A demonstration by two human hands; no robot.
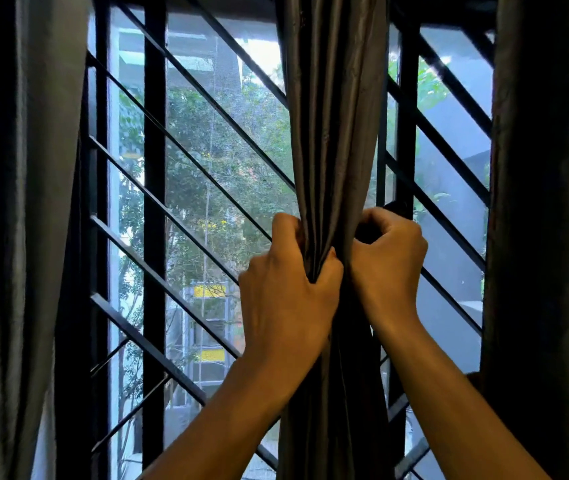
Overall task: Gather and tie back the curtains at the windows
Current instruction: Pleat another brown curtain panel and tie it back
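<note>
A dark grey curtain point(333, 116) hangs bunched into a narrow column in the middle of the window. My left hand point(286, 289) grips the gathered folds from the left, with its fingers curled into the cloth. My right hand point(388, 261) grips the same bundle from the right at about the same height, fingers curled round its back edge. Below both hands the cloth falls on in a tight bundle. No tie-back cord or band shows.
Another grey curtain point(16, 202) hangs at the far left and a darker one point(550, 202) at the far right. Behind them runs a black window grille point(155, 202) with slanted bars; trees and buildings lie outside.
</note>
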